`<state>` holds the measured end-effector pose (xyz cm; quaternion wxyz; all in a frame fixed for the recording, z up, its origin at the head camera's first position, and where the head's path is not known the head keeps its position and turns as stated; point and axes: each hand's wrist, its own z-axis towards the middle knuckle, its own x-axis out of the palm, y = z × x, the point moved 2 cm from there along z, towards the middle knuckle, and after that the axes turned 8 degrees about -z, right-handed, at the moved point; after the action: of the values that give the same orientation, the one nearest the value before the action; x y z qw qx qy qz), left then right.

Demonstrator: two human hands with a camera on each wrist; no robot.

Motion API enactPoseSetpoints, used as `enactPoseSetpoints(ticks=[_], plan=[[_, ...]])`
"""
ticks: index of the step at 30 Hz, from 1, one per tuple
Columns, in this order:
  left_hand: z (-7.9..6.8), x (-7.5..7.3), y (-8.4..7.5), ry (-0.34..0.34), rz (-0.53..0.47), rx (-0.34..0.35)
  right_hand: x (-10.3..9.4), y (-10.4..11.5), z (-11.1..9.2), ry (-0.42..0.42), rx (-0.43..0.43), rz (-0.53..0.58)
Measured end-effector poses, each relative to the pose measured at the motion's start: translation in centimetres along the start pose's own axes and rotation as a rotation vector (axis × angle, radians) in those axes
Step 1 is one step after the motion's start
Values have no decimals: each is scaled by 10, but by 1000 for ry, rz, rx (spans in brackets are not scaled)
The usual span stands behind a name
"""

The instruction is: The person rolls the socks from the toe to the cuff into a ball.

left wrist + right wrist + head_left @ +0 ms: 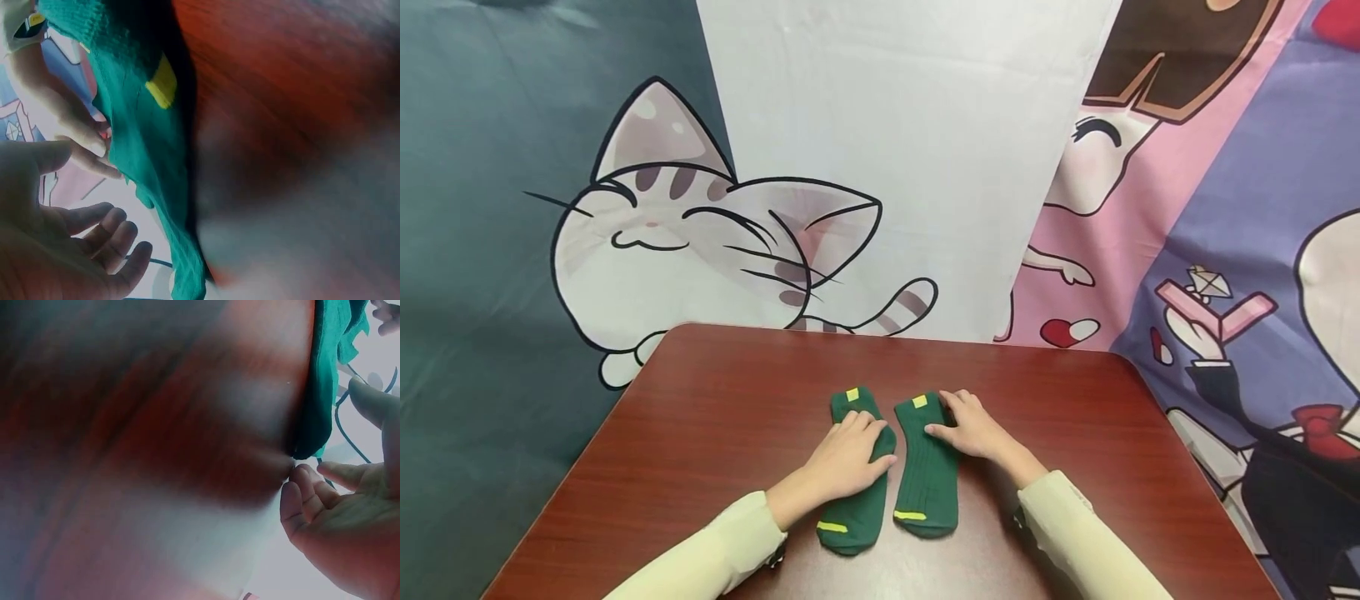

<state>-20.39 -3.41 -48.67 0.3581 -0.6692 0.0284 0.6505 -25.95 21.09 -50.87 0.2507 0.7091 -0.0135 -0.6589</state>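
Note:
Two dark green ribbed socks with yellow marks lie side by side on the table, their cuffs toward the far edge. Over the left sock (859, 512) extends my left hand (845, 458), its fingers loosely bent above the fabric and covering part of it. My right hand (973, 427) is at the outer edge of the right sock (927, 475), with its thumb over the cloth near the cuff. In the left wrist view, the left hand (69, 231) appears with relaxed fingers, holding nothing. The right wrist view shows the right hand (344, 512) gently curled beside green fabric (322, 381), gripping nothing.
The socks rest on a reddish-brown wooden table (715, 433) with rounded far corners. Behind it hangs a printed cloth backdrop (887, 150) with a cartoon cat and cartoon figures. Pale sleeves (722, 542) cover both forearms.

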Motion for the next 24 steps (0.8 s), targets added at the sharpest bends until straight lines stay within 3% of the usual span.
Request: enactPoseSetpoints(ticks=[12, 24], plan=[[1, 15, -12, 94, -38, 9, 2, -4, 4, 55, 77, 68], [6, 23, -19, 135, -89, -41, 1, -6, 4, 49, 61, 73]])
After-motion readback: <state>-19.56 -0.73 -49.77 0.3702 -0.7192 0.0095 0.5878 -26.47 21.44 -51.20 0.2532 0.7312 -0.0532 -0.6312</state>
